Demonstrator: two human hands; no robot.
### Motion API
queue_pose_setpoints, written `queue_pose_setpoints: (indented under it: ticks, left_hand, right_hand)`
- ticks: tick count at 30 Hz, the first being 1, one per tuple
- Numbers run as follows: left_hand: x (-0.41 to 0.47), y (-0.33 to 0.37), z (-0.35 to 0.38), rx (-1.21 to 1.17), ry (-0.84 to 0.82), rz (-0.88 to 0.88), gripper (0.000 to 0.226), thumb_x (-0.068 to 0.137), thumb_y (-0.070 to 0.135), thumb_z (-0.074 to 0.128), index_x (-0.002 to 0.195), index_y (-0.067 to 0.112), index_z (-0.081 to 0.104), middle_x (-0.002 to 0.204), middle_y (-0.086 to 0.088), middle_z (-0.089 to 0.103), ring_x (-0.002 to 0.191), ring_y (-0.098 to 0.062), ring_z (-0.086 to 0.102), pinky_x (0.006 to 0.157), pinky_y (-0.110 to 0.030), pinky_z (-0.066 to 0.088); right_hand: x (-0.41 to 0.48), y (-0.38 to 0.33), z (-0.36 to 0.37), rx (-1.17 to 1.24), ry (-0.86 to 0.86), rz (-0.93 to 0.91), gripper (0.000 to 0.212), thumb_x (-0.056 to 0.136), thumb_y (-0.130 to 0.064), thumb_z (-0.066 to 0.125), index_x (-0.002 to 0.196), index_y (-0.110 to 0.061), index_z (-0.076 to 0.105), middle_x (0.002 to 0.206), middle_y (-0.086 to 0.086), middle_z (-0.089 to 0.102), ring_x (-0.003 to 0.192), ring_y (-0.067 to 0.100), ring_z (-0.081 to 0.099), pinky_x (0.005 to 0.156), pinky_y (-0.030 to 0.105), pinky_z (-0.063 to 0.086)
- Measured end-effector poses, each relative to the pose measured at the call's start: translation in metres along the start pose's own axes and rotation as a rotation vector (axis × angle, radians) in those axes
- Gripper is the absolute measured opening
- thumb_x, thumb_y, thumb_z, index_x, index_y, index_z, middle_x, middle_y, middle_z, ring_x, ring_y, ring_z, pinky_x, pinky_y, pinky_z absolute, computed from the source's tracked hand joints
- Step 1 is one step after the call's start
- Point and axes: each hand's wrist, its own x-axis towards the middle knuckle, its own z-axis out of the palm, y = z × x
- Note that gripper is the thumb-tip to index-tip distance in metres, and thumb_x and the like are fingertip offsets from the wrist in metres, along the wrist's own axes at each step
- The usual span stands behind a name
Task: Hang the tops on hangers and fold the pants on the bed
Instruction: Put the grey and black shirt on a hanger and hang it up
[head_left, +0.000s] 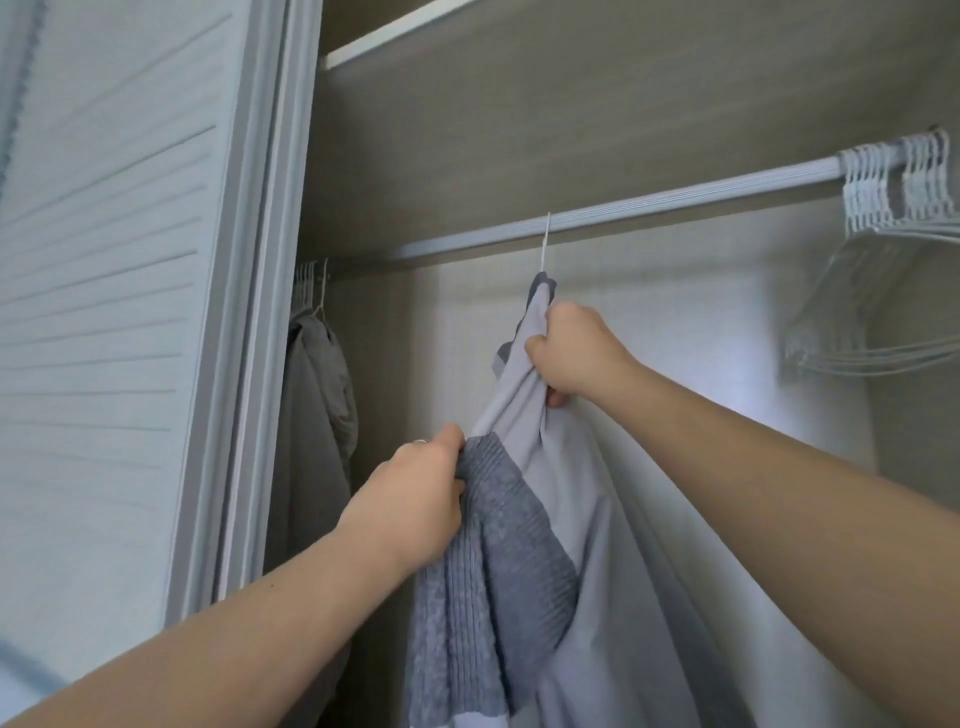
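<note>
My right hand (569, 356) clenches the pale top (587, 545) just below its hanger (544, 244), hooked on the rail (675, 200) at twelve o'clock, steadying it there; my left hand (415, 499), at seven o'clock from it, grips the ribbed knit edge (493, 519), probably to tug the cloth straight.

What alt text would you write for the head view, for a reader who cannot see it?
The left hand and right hand grip a grey top hanging by a white hanger on a wardrobe rail. Empty hangers bunch at the rail's right end.
</note>
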Motion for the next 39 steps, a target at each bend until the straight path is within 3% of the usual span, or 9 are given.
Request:
queue_pose_setpoints:
  ticks: [7, 11, 15, 19, 23, 27, 32, 35, 39]
  left_hand:
    - [0.007, -0.04, -0.012, 0.204, -0.024, -0.094, 0.009, 0.099, 0.017, 0.051, 0.101, 0.018, 0.043, 0.09, -0.003, 0.054, 0.08, -0.029, 0.06, 0.072, -0.046, 0.055]
    - [0.011, -0.054, -0.019, 0.54, -0.016, -0.053, 0.019, 0.096, 0.008, 0.052, 0.111, 0.016, 0.043, 0.085, 0.0, 0.05, 0.074, -0.028, 0.057, 0.064, -0.041, 0.05]
    - [0.011, -0.062, -0.031, 0.985, -0.004, 0.038, 0.02, 0.088, 0.009, 0.057, 0.107, 0.012, 0.05, 0.098, -0.009, 0.069, 0.099, -0.033, 0.056, 0.076, -0.041, 0.024]
    - [0.017, -0.071, -0.04, 1.134, -0.044, 0.0, 0.017, 0.092, 0.011, 0.058, 0.109, 0.006, 0.056, 0.1, -0.012, 0.07, 0.104, -0.033, 0.052, 0.095, -0.047, 0.03]
    - [0.022, -0.079, -0.04, 1.173, -0.047, -0.011, 0.024, 0.091, 0.014, 0.062, 0.11, 0.005, 0.051, 0.096, -0.012, 0.07, 0.1, -0.031, 0.056, 0.1, -0.047, 0.032]
    - [0.026, -0.089, -0.041, 1.203, -0.02, -0.004, 0.02, 0.094, 0.018, 0.059, 0.107, 0.01, 0.046, 0.093, -0.009, 0.069, 0.087, -0.028, 0.052, 0.094, -0.043, 0.033]
    - [0.029, -0.094, -0.042, 1.29, -0.099, -0.037, 0.017, 0.096, 0.022, 0.058, 0.107, 0.01, 0.054, 0.096, -0.01, 0.069, 0.098, -0.03, 0.055, 0.099, -0.044, 0.031]
    - [0.028, -0.094, -0.043, 1.271, -0.122, -0.041, 0.017, 0.096, 0.023, 0.058, 0.107, 0.01, 0.055, 0.096, -0.01, 0.069, 0.096, -0.03, 0.056, 0.1, -0.044, 0.03]
    - [0.017, -0.095, -0.048, 1.227, -0.072, 0.042, 0.026, 0.095, 0.026, 0.055, 0.114, 0.01, 0.06, 0.114, -0.012, 0.068, 0.113, -0.035, 0.054, 0.115, -0.049, 0.021]
  right_hand:
    - [0.027, -0.02, 0.061, 0.232, -0.056, -0.084, 0.026, 0.095, -0.012, 0.045, 0.096, 0.009, 0.061, 0.089, 0.026, 0.069, 0.056, 0.038, 0.07, 0.059, 0.048, 0.061]
    - [0.048, -0.034, 0.101, 0.3, -0.071, -0.112, 0.024, 0.099, -0.017, 0.049, 0.102, 0.003, 0.063, 0.095, 0.024, 0.068, 0.073, 0.039, 0.07, 0.071, 0.05, 0.061]
    - [0.07, -0.05, 0.138, 0.41, -0.108, -0.145, 0.017, 0.099, -0.016, 0.049, 0.089, -0.008, 0.06, 0.085, 0.015, 0.067, 0.062, 0.03, 0.07, 0.057, 0.04, 0.061]
    - [0.092, -0.07, 0.171, 0.497, -0.169, -0.163, 0.025, 0.099, -0.013, 0.049, 0.075, -0.013, 0.054, 0.077, 0.014, 0.066, 0.05, 0.022, 0.068, 0.04, 0.023, 0.045]
    - [0.111, -0.092, 0.197, 0.564, -0.232, -0.151, 0.02, 0.103, -0.021, 0.052, 0.09, -0.008, 0.062, 0.085, 0.015, 0.07, 0.059, 0.022, 0.07, 0.045, 0.023, 0.048]
    - [0.122, -0.115, 0.218, 0.629, -0.288, -0.14, 0.026, 0.103, -0.027, 0.052, 0.111, -0.006, 0.066, 0.1, 0.016, 0.069, 0.081, 0.032, 0.07, 0.074, 0.042, 0.063]
    - [0.129, -0.123, 0.231, 0.651, -0.308, -0.137, 0.031, 0.104, -0.032, 0.052, 0.118, -0.008, 0.066, 0.104, 0.016, 0.07, 0.081, 0.031, 0.072, 0.072, 0.043, 0.064]
    - [0.122, -0.112, 0.229, 0.737, -0.301, -0.164, 0.038, 0.103, -0.038, 0.052, 0.132, -0.015, 0.06, 0.11, 0.012, 0.068, 0.075, 0.026, 0.072, 0.053, 0.032, 0.06]
    - [0.102, -0.087, 0.215, 0.669, -0.238, -0.281, 0.054, 0.102, -0.055, 0.041, 0.149, -0.027, 0.041, 0.142, 0.007, 0.054, 0.122, 0.026, 0.056, 0.082, 0.033, 0.044]
